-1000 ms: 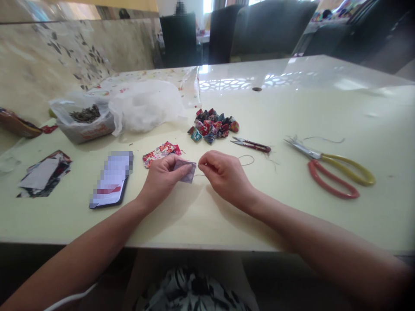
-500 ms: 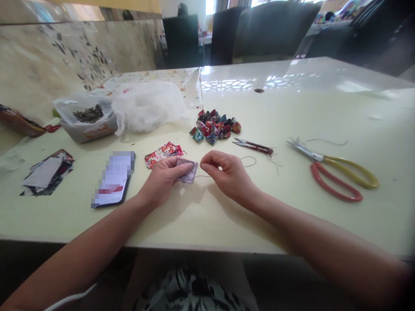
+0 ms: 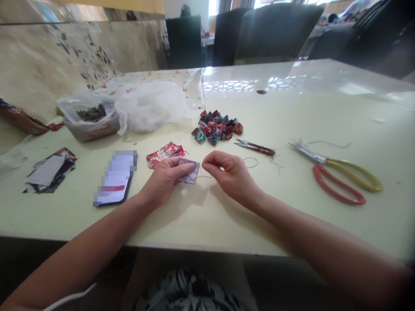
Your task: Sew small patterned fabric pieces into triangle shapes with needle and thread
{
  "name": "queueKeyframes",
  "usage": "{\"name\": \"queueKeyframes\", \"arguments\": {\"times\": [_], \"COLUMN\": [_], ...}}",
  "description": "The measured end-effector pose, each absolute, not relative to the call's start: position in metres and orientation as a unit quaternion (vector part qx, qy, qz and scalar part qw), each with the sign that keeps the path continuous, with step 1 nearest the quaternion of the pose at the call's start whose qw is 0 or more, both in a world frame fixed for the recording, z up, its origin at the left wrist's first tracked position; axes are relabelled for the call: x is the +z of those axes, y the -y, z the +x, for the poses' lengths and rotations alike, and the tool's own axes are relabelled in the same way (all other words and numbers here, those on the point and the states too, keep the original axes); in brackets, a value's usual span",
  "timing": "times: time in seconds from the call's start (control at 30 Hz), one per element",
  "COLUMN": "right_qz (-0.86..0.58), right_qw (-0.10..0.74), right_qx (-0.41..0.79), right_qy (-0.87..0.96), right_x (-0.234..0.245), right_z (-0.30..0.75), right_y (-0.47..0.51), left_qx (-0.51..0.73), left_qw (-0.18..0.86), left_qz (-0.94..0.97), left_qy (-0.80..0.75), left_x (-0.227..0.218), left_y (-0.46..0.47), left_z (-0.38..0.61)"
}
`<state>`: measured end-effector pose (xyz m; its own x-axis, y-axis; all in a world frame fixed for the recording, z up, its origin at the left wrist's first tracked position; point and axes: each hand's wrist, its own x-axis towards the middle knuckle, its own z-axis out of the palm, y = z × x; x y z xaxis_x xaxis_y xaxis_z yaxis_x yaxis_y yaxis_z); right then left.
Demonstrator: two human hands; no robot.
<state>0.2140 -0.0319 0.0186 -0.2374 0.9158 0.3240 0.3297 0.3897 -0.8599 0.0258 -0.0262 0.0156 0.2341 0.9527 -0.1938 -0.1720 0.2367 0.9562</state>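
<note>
My left hand [image 3: 164, 179] pinches a small square patch of pale purple cloth [image 3: 188, 172] between thumb and fingers, just above the table. Close to the cloth's right edge, my right hand [image 3: 225, 170] has thumb and fingertips pressed together; what they hold is too small to make out. A thin thread [image 3: 205, 176] runs from the cloth toward my right hand, and a loop of it lies beyond that hand. Red floral cloth pieces [image 3: 164, 153] lie just behind my left hand. Dark red thread snips [image 3: 256, 147] rest beyond my right hand.
Several small patterned fabric pouches [image 3: 217, 127] are heaped at the middle. Large scissors [image 3: 337, 172] lie at right. On the left are a phone [image 3: 115, 179], stacked dark cloth pieces [image 3: 50, 170], a bag of dried leafy stuff [image 3: 94, 123] and a bag of white stuffing [image 3: 152, 108].
The view has shifted slightly, so the things on the table appear a little farther right. Both hands keep nearly the same pose, the patch still in my left hand.
</note>
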Motion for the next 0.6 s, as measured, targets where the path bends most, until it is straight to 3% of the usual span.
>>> {"name": "queueKeyframes", "arguments": {"times": [0.27, 0.6], "right_qz": [-0.402, -0.386], "right_qw": [0.430, 0.427], "right_qx": [0.439, 0.452], "right_qy": [0.678, 0.681], "right_x": [0.0168, 0.0140], "right_z": [0.2177, 0.2160], "right_y": [0.0259, 0.0259], "left_qx": [0.430, 0.402], "left_qw": [0.683, 0.703], "left_qz": [0.416, 0.423], "left_qy": [-0.419, -0.407], "left_x": [0.0189, 0.0154], "left_y": [0.0258, 0.0252], "left_z": [0.0273, 0.0268]}}
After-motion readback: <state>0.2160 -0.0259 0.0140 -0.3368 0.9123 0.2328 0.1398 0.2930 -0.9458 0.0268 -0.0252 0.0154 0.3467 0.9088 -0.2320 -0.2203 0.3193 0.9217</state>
